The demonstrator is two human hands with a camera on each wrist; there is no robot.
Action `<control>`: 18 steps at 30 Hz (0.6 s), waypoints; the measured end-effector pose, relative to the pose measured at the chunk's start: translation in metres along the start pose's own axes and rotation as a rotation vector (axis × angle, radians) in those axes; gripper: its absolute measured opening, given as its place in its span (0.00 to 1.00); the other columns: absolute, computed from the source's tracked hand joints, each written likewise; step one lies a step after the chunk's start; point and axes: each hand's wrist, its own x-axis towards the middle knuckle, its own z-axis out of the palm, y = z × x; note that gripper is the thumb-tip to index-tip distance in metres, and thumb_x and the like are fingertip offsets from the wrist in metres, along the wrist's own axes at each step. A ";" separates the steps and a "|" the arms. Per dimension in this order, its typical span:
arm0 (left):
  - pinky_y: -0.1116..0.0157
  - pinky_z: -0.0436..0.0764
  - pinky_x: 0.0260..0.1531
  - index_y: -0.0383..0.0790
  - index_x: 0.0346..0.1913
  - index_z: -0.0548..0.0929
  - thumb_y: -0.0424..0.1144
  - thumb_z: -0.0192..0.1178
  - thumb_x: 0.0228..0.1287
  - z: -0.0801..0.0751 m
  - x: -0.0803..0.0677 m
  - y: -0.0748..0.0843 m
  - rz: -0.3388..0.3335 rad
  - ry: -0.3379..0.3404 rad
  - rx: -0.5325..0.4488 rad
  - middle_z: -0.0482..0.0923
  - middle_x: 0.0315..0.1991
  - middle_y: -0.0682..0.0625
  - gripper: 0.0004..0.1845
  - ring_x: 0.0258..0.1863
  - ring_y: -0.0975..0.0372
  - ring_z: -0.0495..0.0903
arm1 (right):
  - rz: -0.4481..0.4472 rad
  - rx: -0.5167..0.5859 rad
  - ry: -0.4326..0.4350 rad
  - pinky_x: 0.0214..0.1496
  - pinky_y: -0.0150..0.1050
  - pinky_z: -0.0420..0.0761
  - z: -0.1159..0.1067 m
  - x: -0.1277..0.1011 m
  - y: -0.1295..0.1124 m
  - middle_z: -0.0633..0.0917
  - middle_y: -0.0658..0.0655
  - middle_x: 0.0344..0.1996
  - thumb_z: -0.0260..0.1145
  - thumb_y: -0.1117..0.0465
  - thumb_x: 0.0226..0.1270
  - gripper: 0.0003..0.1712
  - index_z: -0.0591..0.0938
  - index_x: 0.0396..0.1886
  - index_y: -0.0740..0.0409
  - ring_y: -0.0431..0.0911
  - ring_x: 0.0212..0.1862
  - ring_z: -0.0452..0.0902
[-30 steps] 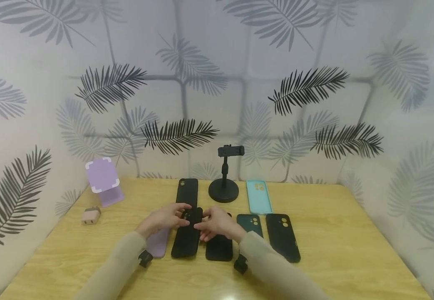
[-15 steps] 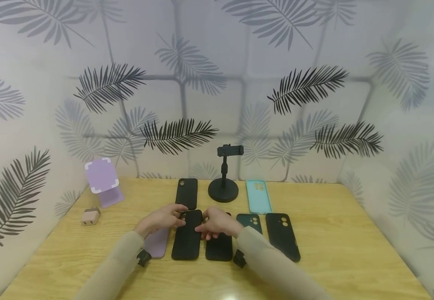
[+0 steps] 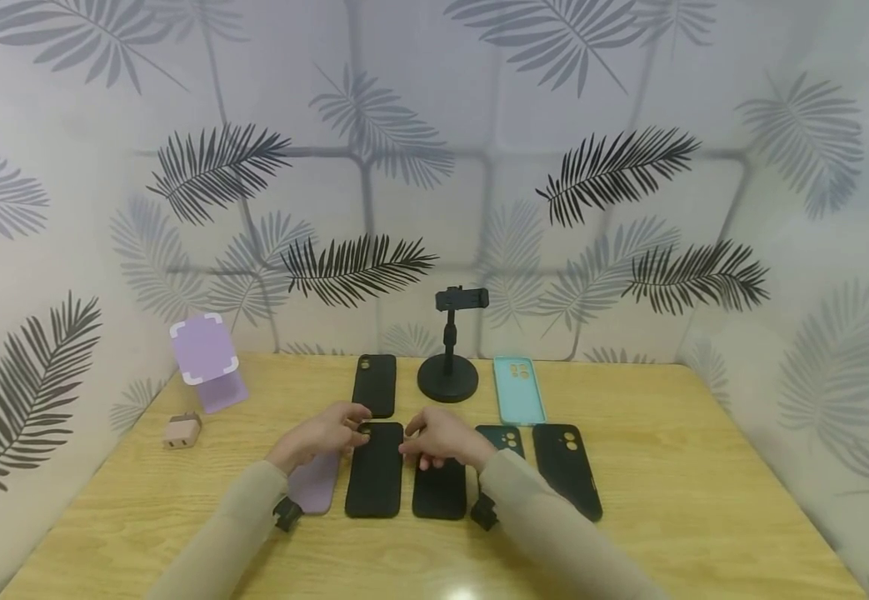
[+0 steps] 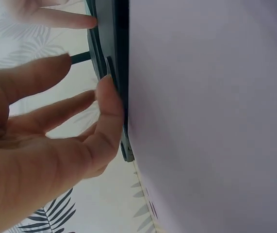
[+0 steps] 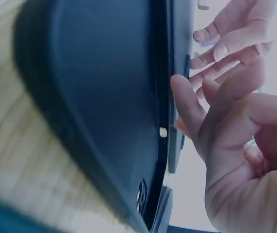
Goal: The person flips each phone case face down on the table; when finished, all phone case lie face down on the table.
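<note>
A black phone case (image 3: 374, 479) lies flat on the wooden table between both hands. My left hand (image 3: 322, 435) is at its upper left corner, the fingers loosely bent and their tips near the edge; whether they touch it I cannot tell. At the right edge of that case, my right hand (image 3: 443, 437) hovers with relaxed fingers and grips nothing. Below the right hand lies another black phone case (image 3: 440, 493), which fills much of the right wrist view. A lilac phone case (image 4: 211, 107) takes up the right side of the left wrist view, partly under my left hand.
Behind lie a black case (image 3: 374, 386) and a turquoise case (image 3: 520, 393), with a black phone stand (image 3: 449, 377) between them. To the right are a dark green case (image 3: 503, 442) and a black one (image 3: 567, 471). A lilac stand (image 3: 205, 354) and a pink charger (image 3: 182, 432) are left.
The black case between the hands was raised and tilted, overlapping the rear case; it now lies flat just in front of it. My right hand has shifted slightly right, off its edge.
</note>
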 end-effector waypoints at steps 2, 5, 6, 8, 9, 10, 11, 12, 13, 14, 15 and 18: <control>0.59 0.80 0.37 0.31 0.67 0.70 0.30 0.57 0.68 0.000 0.003 0.001 0.011 0.029 -0.014 0.69 0.63 0.33 0.25 0.48 0.52 0.78 | -0.019 0.038 0.009 0.16 0.28 0.73 -0.006 -0.003 0.004 0.89 0.59 0.29 0.65 0.63 0.68 0.22 0.78 0.58 0.71 0.37 0.16 0.76; 0.58 0.82 0.39 0.34 0.66 0.71 0.30 0.56 0.70 0.001 0.007 0.003 0.035 0.066 -0.059 0.70 0.62 0.34 0.23 0.45 0.52 0.79 | -0.038 0.093 0.025 0.18 0.30 0.77 -0.015 -0.008 0.010 0.88 0.61 0.31 0.64 0.64 0.68 0.20 0.79 0.58 0.69 0.39 0.19 0.78; 0.58 0.83 0.41 0.34 0.66 0.71 0.30 0.56 0.70 0.002 0.008 0.004 0.045 0.073 -0.073 0.70 0.61 0.34 0.22 0.46 0.51 0.80 | -0.038 0.105 0.034 0.19 0.30 0.78 -0.018 -0.010 0.013 0.88 0.61 0.31 0.65 0.64 0.68 0.20 0.80 0.57 0.68 0.40 0.21 0.79; 0.57 0.84 0.45 0.34 0.64 0.73 0.30 0.56 0.70 0.006 0.010 0.006 0.055 0.091 -0.101 0.73 0.60 0.34 0.21 0.48 0.51 0.80 | -0.030 0.133 0.046 0.22 0.32 0.81 -0.024 -0.013 0.018 0.87 0.62 0.32 0.65 0.65 0.68 0.18 0.80 0.56 0.67 0.41 0.23 0.81; 0.56 0.84 0.45 0.33 0.64 0.73 0.30 0.56 0.70 0.008 0.010 0.008 0.060 0.094 -0.114 0.74 0.59 0.34 0.20 0.49 0.50 0.81 | -0.026 0.139 0.053 0.23 0.33 0.82 -0.026 -0.015 0.021 0.87 0.62 0.33 0.65 0.66 0.68 0.18 0.81 0.56 0.67 0.42 0.24 0.81; 0.56 0.84 0.46 0.33 0.63 0.74 0.30 0.56 0.70 0.010 0.010 0.009 0.064 0.097 -0.123 0.74 0.58 0.34 0.20 0.49 0.50 0.81 | -0.024 0.144 0.060 0.25 0.35 0.83 -0.029 -0.018 0.023 0.87 0.62 0.33 0.64 0.66 0.68 0.18 0.80 0.56 0.67 0.43 0.26 0.82; 0.56 0.84 0.46 0.32 0.62 0.74 0.29 0.57 0.70 0.012 0.010 0.011 0.066 0.099 -0.124 0.75 0.58 0.34 0.19 0.50 0.50 0.81 | -0.021 0.149 0.068 0.26 0.37 0.84 -0.031 -0.020 0.025 0.87 0.63 0.34 0.64 0.66 0.68 0.18 0.80 0.56 0.67 0.44 0.27 0.82; 0.56 0.85 0.46 0.32 0.62 0.75 0.30 0.57 0.70 0.015 0.010 0.012 0.065 0.101 -0.127 0.76 0.57 0.34 0.19 0.50 0.49 0.81 | -0.024 0.151 0.074 0.28 0.38 0.85 -0.033 -0.022 0.027 0.86 0.64 0.36 0.63 0.67 0.68 0.18 0.80 0.56 0.68 0.45 0.29 0.83; 0.57 0.85 0.45 0.33 0.62 0.75 0.30 0.57 0.70 0.017 0.010 0.014 0.063 0.102 -0.130 0.76 0.57 0.34 0.19 0.50 0.49 0.81 | -0.027 0.151 0.080 0.30 0.40 0.86 -0.035 -0.024 0.029 0.86 0.65 0.37 0.62 0.67 0.69 0.18 0.79 0.56 0.68 0.47 0.30 0.83; 0.57 0.85 0.45 0.32 0.62 0.75 0.30 0.57 0.70 0.020 0.009 0.015 0.063 0.096 -0.132 0.76 0.57 0.34 0.19 0.50 0.49 0.81 | -0.029 0.151 0.087 0.31 0.41 0.86 -0.037 -0.027 0.030 0.86 0.65 0.39 0.62 0.68 0.69 0.18 0.79 0.57 0.69 0.48 0.32 0.84; 0.57 0.85 0.45 0.31 0.62 0.74 0.29 0.56 0.70 0.023 0.009 0.017 0.068 0.086 -0.141 0.76 0.57 0.33 0.19 0.50 0.48 0.81 | -0.031 0.152 0.097 0.33 0.42 0.87 -0.038 -0.030 0.032 0.86 0.66 0.41 0.61 0.68 0.69 0.18 0.78 0.57 0.70 0.49 0.34 0.84; 0.56 0.85 0.47 0.30 0.64 0.72 0.28 0.56 0.70 0.032 0.008 0.022 0.076 0.044 -0.182 0.74 0.58 0.31 0.21 0.51 0.47 0.81 | -0.024 0.141 0.137 0.35 0.43 0.87 -0.043 -0.038 0.036 0.84 0.67 0.46 0.61 0.69 0.70 0.18 0.78 0.58 0.71 0.51 0.38 0.85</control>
